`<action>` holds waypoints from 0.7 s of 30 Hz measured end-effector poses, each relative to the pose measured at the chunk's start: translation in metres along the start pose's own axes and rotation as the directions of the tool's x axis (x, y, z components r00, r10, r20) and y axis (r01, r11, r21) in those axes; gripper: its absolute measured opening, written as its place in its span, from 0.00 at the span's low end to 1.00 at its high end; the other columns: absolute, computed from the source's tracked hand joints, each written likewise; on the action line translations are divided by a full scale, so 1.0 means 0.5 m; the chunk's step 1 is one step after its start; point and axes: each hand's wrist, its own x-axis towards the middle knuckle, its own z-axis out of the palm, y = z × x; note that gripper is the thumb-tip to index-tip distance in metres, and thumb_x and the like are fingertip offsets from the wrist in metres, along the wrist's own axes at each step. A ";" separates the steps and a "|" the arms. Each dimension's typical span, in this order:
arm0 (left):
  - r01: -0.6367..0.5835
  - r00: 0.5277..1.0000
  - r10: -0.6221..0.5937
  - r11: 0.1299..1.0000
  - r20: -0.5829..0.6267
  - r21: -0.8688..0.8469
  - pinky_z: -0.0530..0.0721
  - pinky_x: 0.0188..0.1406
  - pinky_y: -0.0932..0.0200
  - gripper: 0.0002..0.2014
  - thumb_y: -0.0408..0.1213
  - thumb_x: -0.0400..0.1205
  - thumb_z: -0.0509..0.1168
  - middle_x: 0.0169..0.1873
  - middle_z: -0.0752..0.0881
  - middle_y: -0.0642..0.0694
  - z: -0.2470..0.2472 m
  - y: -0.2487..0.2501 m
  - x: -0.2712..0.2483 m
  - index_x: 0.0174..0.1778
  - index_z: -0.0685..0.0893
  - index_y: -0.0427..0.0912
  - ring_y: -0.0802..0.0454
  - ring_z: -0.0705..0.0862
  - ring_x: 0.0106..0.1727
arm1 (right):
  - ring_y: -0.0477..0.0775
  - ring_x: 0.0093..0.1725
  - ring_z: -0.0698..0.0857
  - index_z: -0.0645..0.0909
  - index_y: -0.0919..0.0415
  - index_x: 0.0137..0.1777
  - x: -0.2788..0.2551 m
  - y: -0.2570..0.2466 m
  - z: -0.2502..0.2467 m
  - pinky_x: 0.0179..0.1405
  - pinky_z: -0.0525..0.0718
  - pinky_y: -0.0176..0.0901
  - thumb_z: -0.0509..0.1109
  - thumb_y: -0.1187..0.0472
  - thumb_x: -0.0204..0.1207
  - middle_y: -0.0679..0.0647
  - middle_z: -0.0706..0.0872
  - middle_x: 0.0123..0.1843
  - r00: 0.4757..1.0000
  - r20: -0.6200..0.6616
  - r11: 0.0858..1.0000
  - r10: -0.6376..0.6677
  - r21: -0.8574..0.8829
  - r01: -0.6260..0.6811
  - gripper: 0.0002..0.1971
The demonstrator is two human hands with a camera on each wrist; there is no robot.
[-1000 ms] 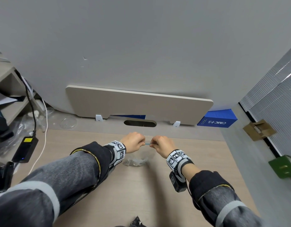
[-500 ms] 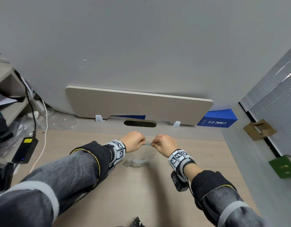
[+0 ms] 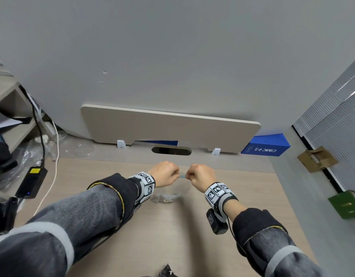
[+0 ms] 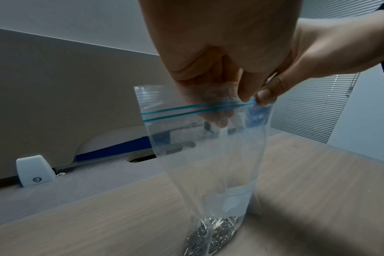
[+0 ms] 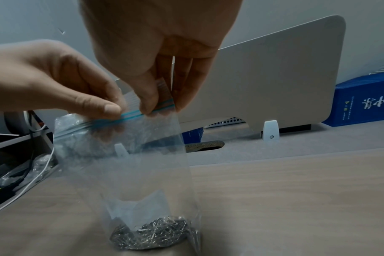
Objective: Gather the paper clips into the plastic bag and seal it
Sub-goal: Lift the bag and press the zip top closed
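Both hands are closed in pinches on the bag's top edge, held up over the desk (image 3: 192, 236). From the head view the left hand (image 3: 165, 174) and right hand (image 3: 200, 176) sit knuckle to knuckle, close together, with a short stretch of the blue zip strip (image 3: 182, 176) showing between them.

In the left wrist view the bag (image 4: 208, 164) hangs upright from that grip, its bottom resting on or just above the desk; which, I cannot tell. The clips (image 5: 151, 232) lie heaped at the bottom of it, so gathering looks done and sealing is the step in hand. I see no loose clips on the desk.

In the right wrist view the right thumb and fingers (image 5: 147, 104) squeeze the strip, and the left thumb sits just beside them on it. The strip's two blue lines run on toward the bag's far corner, and whether that stretch is already pressed shut cannot be told.

The risks, as I judge them: the pinches could skip a stretch and leave a gap; the thin film could bunch under the thumbs so the tracks miss each other; tilting the bag before the strip is closed along its whole length could spill the heap.
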 end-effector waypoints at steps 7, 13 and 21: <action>0.018 1.000 -0.018 1.000 0.009 -0.008 0.82 0.45 0.49 0.09 0.40 0.82 0.62 0.44 0.90 0.44 0.000 0.012 0.006 0.45 0.86 0.44 0.40 0.85 0.46 | 0.57 0.52 0.84 0.88 0.55 0.47 -0.005 0.001 -0.005 0.40 0.70 0.40 0.65 0.61 0.78 0.50 0.89 0.50 1.000 0.014 1.000 -0.008 -0.001 0.008 0.09; -0.007 1.000 0.006 0.998 0.020 0.061 0.78 0.41 0.50 0.08 0.36 0.81 0.59 0.44 0.88 0.41 -0.003 0.014 0.007 0.44 0.83 0.42 0.38 0.84 0.45 | 0.54 0.49 0.84 0.85 0.55 0.47 -0.009 -0.001 0.003 0.41 0.77 0.45 0.67 0.52 0.79 0.49 0.87 0.48 0.998 0.054 0.999 0.012 0.041 -0.014 0.08; -0.042 0.999 0.041 0.999 0.027 0.035 0.77 0.41 0.53 0.07 0.40 0.82 0.60 0.47 0.88 0.45 -0.004 0.006 0.000 0.45 0.82 0.44 0.42 0.84 0.47 | 0.57 0.47 0.85 0.86 0.55 0.43 -0.006 -0.009 0.009 0.38 0.72 0.41 0.68 0.56 0.78 0.50 0.90 0.45 0.999 0.038 0.998 0.030 0.048 -0.032 0.06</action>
